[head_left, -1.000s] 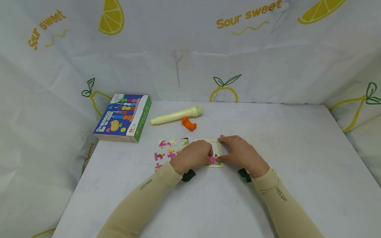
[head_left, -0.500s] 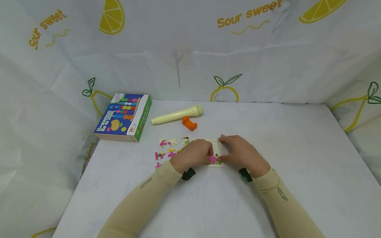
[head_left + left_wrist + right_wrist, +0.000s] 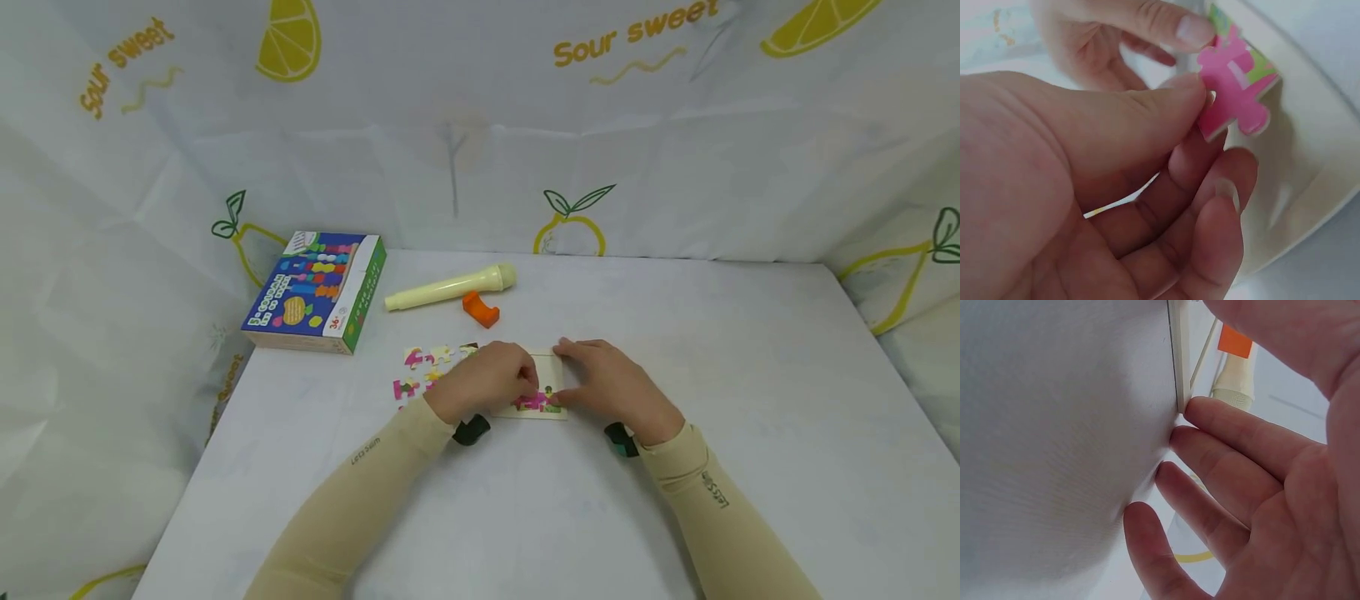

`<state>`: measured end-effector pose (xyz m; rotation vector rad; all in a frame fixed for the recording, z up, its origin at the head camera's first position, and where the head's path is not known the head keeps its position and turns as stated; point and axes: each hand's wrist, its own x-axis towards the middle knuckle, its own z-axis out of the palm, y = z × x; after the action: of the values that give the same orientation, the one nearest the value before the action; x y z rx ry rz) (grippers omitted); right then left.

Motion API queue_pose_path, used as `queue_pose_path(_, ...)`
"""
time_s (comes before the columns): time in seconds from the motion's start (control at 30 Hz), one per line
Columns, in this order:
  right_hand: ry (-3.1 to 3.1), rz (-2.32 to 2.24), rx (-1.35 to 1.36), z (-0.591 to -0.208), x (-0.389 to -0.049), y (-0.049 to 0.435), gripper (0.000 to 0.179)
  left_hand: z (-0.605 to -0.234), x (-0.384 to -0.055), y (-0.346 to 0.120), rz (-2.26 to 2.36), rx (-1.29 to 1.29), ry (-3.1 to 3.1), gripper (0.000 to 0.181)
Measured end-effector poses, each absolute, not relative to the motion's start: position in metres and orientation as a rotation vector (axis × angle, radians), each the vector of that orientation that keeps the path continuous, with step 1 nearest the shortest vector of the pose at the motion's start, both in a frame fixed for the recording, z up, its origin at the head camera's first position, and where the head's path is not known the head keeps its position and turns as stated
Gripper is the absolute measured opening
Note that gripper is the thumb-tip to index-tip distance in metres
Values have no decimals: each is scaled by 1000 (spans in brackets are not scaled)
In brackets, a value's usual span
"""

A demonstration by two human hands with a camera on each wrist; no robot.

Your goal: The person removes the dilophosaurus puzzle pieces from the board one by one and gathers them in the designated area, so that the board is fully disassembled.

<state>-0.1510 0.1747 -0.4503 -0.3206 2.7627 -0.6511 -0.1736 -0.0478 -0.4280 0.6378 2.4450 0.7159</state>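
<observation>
In the head view, a shallow cream puzzle tray [image 3: 550, 367] lies flat between the two hands. My left hand [image 3: 486, 379] is over its left part. The left wrist view shows a pink jigsaw piece [image 3: 1229, 94] pinched between that thumb and the curled fingers, beside pink and green pieces at the tray's near right corner. My right hand [image 3: 611, 387] steadies the tray's right side. Its thumb [image 3: 1196, 31] rests by the fitted pieces, while the extended fingers [image 3: 1235, 422] touch the tray's outer edge and the table. Loose jigsaw pieces [image 3: 413, 357] lie left, partly hidden by my left arm.
A blue toy box [image 3: 315, 292] stands at the back left. Behind the tray lie a pale yellow microphone-shaped stick [image 3: 450, 287] and an orange curved block [image 3: 481, 309]. White printed cloth [image 3: 480, 192] hangs along the table's back edge.
My left fingers have shifted slightly back and up, so more of the pink pieces in the tray's front row shows. My right hand keeps its place. The head view has shifted a little.
</observation>
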Motion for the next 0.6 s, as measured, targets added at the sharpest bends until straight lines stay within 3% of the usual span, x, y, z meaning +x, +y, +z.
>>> queue_pose_path(0.33,2764,-592,-304,-446,-152,170,83,-414,-181,-117,794,580,2463,14)
queue_pose_path(0.6,2773,-600,-334,-450,-152,170,84,-424,-163,-172,787,454,2458,12)
